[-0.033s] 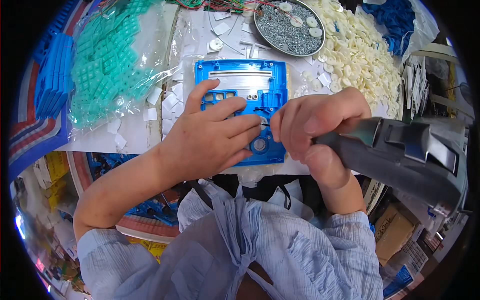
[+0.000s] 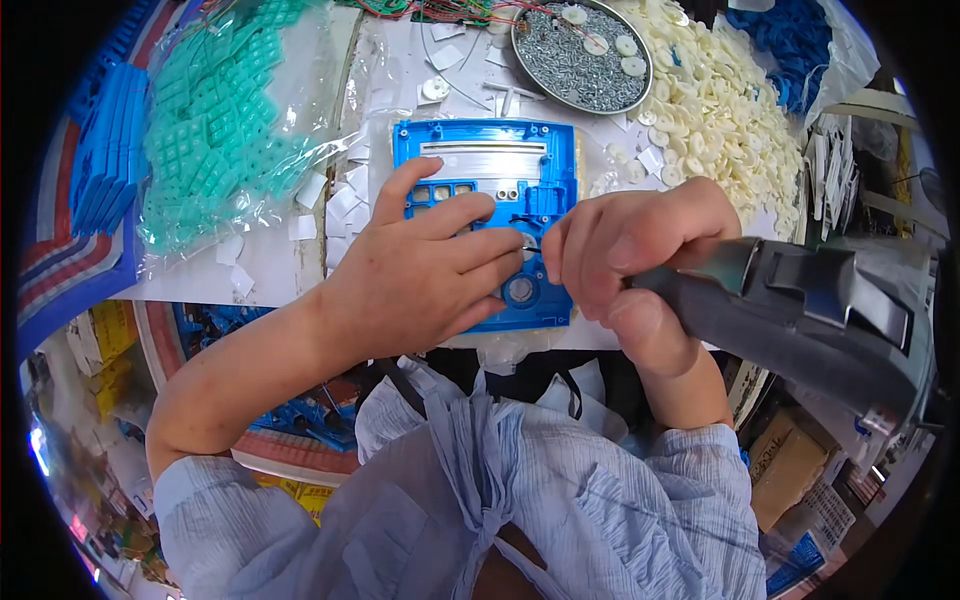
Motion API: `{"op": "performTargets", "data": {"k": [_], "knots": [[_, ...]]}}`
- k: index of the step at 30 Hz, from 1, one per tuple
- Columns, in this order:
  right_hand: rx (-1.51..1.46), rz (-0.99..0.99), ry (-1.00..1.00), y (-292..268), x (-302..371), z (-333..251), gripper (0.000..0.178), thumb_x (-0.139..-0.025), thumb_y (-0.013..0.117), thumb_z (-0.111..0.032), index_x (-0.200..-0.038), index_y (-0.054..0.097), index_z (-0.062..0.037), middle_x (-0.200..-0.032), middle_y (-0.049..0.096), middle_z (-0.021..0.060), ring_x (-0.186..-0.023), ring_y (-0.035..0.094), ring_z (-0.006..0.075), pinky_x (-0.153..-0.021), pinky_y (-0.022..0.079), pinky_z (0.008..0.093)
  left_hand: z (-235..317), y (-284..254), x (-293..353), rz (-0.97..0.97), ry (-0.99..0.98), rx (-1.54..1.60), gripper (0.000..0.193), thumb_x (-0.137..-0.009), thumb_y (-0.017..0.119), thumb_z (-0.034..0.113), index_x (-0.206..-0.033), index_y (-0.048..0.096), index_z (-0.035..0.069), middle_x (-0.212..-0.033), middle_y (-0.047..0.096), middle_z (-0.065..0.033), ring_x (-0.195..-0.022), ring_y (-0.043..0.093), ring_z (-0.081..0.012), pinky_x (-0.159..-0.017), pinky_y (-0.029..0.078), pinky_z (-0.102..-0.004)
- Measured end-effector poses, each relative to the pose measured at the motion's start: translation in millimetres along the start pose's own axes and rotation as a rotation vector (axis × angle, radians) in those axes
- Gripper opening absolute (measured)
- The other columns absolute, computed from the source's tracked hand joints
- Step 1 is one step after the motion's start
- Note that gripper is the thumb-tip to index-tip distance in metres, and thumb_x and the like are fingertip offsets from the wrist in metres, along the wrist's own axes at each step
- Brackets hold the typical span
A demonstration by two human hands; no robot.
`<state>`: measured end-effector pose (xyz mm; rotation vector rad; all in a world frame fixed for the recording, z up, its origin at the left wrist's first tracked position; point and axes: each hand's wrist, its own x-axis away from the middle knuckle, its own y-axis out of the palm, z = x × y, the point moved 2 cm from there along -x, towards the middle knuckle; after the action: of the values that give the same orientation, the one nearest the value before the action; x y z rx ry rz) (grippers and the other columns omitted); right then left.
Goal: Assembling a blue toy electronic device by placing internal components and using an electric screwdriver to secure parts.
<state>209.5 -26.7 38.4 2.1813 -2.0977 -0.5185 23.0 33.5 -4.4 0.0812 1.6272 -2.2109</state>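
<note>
A blue plastic casing (image 2: 556,160) lies open side up in front of me, with a silver strip, square cut-outs and a round speaker-like opening. My left hand (image 2: 425,265) rests across its left and lower part, fingers spread flat, hiding much of it. At the right, my right hand (image 2: 640,245) is wrapped round the front end of a dark electric screwdriver (image 2: 790,310). A thin dark bit reaches from there toward a pale round part (image 2: 529,243) in the casing, close to my left fingertips. Its very tip is too small to make out.
Behind the casing stands a round metal tray of screws (image 2: 580,60). Cream plastic discs (image 2: 710,110) are heaped at the right. A clear bag of green keypads (image 2: 215,130) lies left, beside stacked blue plastic parts (image 2: 105,150). White paper squares (image 2: 343,203) are scattered between.
</note>
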Motion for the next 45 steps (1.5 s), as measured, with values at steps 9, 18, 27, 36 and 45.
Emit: {"op": "performTargets", "data": {"k": [9,18,27,36,45], "knots": [[0.29,-0.283,-0.317,4,-15,22,0.031,-0.09,0.078,-0.016,-0.095,0.05,-0.006,-0.062,0.054,0.006,-0.051,0.053,0.0192,-0.052,0.048,0.0355,2,7,2,0.079,0.03,-0.001,0.015,-0.083,0.072,0.03,-0.091,0.074,0.018,-0.105,0.063,0.003,-0.116,0.056,-0.0188,-0.113,0.029,-0.0567],[-0.01,-0.175,-0.282,-43,-24,-25,0.039,-0.096,0.069,-0.025,-0.125,0.049,-0.0076,-0.068,0.053,-0.0013,-0.062,0.051,0.012,-0.059,0.044,0.0317,-38,-30,9,0.363,-0.139,0.104,0.018,-0.08,0.073,0.018,-0.096,0.072,0.012,-0.108,0.069,-0.0039,-0.103,0.064,-0.0275,-0.095,0.048,-0.05],[0.226,0.171,-0.299,-91,-31,-64,0.038,-0.099,0.061,-0.025,-0.132,0.055,-0.007,-0.074,0.045,-0.002,-0.064,0.043,0.0109,-0.074,0.04,0.0355,-164,-114,15,-0.545,-0.774,-0.18,0.016,-0.078,0.074,0.014,-0.09,0.069,0.005,-0.096,0.069,-0.0152,-0.097,0.067,-0.0346,-0.084,0.051,-0.0453],[0.505,0.431,-0.362,-82,-23,-65,0.046,-0.095,0.068,-0.029,-0.129,0.053,-0.0004,-0.086,0.055,0.005,-0.076,0.056,0.0188,-0.083,0.045,0.0418,-141,-111,57,0.026,-0.544,-0.104,0.023,-0.076,0.079,0.009,-0.092,0.063,0.006,-0.103,0.064,-0.008,-0.101,0.063,-0.0296,-0.093,0.046,-0.0447],[0.975,0.448,-0.863,-2,20,-69,0.056,-0.078,0.082,-0.014,-0.123,0.049,-0.0118,-0.125,0.058,0.0143,-0.119,0.053,0.0383,-0.095,0.045,0.0574,-43,-114,51,0.608,0.018,-0.254,0.027,-0.07,0.077,0.007,-0.095,0.066,0.006,-0.102,0.071,-0.0122,-0.091,0.07,-0.0321,-0.071,0.058,-0.0384]]}}
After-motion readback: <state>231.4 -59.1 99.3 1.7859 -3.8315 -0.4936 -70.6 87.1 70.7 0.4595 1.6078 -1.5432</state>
